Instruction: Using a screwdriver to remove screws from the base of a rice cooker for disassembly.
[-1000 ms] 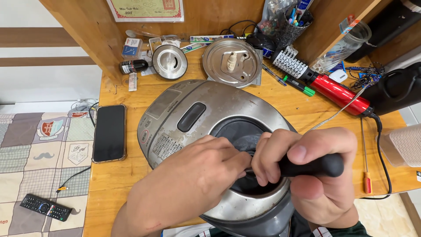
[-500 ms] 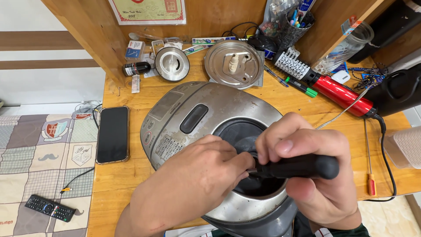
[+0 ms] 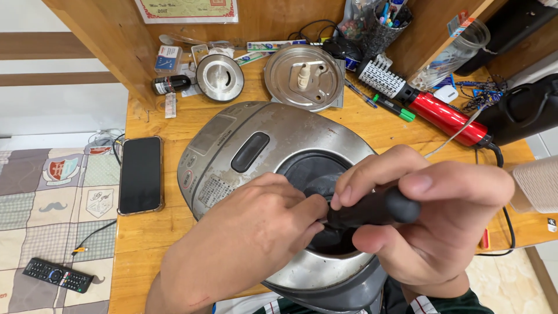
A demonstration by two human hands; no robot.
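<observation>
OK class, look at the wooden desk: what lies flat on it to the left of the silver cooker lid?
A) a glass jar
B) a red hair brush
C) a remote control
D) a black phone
D: the black phone lies screen-up on the desk just left of the cooker lid; the remote control lies off the desk, on the patchwork cloth.

A round, scuffed silver metal cooker lid (image 3: 273, 151) with a dark central opening lies tilted on the wooden table (image 3: 145, 232), a black-handled tool (image 3: 372, 209) poking into that opening.
</observation>
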